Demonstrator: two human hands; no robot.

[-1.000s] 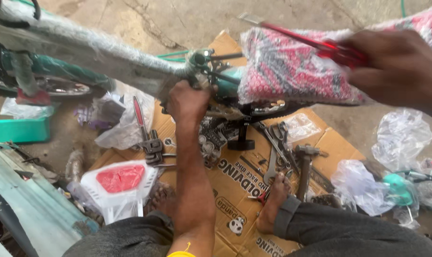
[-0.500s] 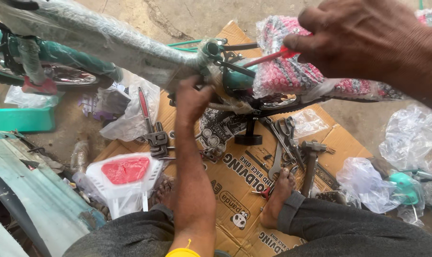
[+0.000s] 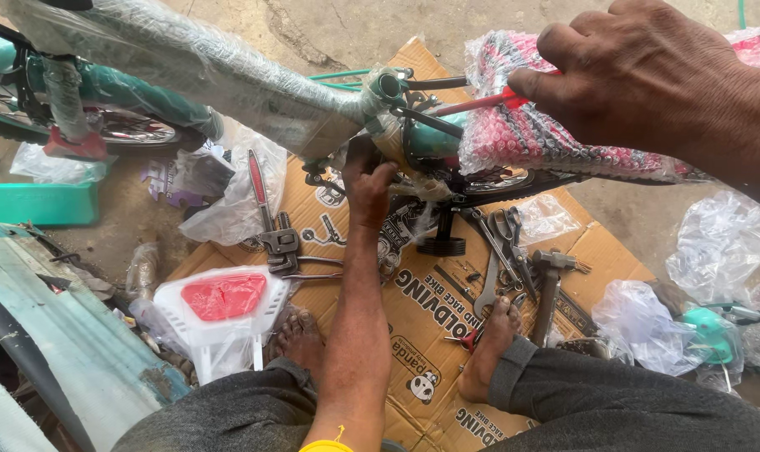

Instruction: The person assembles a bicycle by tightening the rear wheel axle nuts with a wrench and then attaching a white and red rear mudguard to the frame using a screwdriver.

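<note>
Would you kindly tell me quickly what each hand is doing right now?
Left hand: closed around a part beneath the wrapped teal bicycle frame; what part cannot be told.
Right hand: closed, holding a red-handled tool.

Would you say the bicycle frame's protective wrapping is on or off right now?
On. Clear plastic wrap covers the frame tube, and bubble wrap covers the red part under the right hand. The left hand reaches up beneath the frame.

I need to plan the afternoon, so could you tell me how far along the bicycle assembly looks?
Early to middle stage. The frame stands assembled but wrapped. The left hand grips the frame's middle while the right hand works a red-handled tool. Wrap on the bubble-wrapped part, the white-and-red plate and a pedal remain.
</note>
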